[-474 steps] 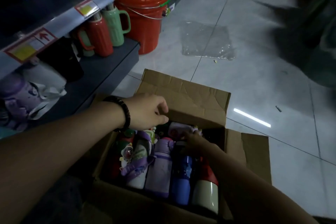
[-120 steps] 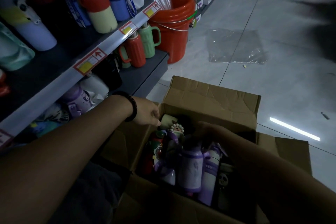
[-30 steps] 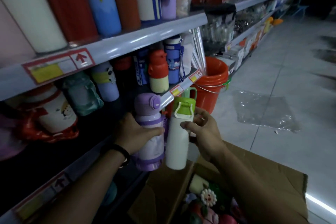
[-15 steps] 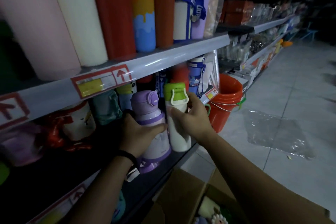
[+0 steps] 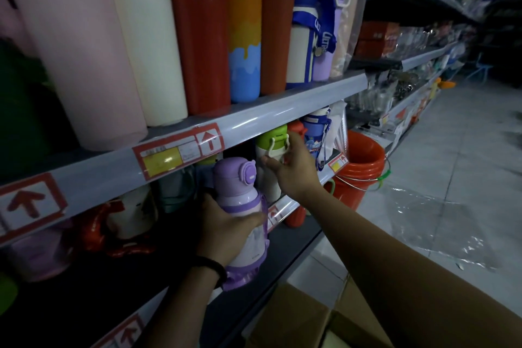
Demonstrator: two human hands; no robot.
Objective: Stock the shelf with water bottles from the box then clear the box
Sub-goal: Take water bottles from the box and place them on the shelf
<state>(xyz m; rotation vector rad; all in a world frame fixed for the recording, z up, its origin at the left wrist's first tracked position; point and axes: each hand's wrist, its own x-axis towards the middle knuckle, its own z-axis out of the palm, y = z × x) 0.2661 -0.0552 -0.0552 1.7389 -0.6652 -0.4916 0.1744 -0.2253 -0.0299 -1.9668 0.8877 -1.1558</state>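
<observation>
Since half a second ago, the green-capped white bottle [image 5: 271,144] has gone deeper onto the middle shelf [image 5: 284,205], its cap now under the upper price rail [image 5: 254,118]. We hold it in the right hand [image 5: 292,175], thumb and fingers curled about its shoulder. At its 7 o'clock the left hand [image 5: 226,230] grips the purple bottle [image 5: 240,198], held before the shelf edge. Placing appears under way; next, release the first and stand the purple one beside it. The cardboard box [image 5: 296,319] lies at 6 o'clock.
</observation>
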